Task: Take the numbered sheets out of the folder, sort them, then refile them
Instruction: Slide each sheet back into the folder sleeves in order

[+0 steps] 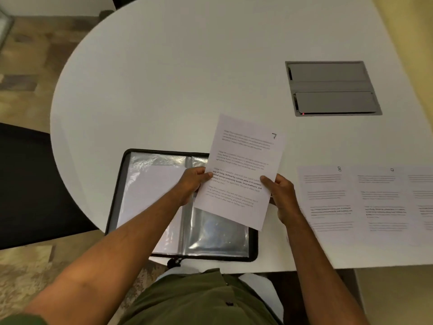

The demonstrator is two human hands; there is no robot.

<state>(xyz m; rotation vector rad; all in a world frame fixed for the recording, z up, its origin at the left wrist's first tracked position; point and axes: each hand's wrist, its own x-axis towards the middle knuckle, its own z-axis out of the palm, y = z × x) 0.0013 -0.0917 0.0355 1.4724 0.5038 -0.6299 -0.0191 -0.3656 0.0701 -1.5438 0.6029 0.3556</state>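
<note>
Fingers (267,180) of both hands pinch sheet 7 (243,170) by its side edges above the folder (210,235).

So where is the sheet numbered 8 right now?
In the head view, sheet 8 lies flat on the white table, right of the open folder and just beyond the right hand, with another sheet on its right.

We see matt white paper in the sheet marked 7 (243,170), glossy, crinkled clear plastic in the folder's sleeves (218,233), a smooth matt white desk (187,78), and a dull grey metal-looking hatch (332,87) set into it.
</note>
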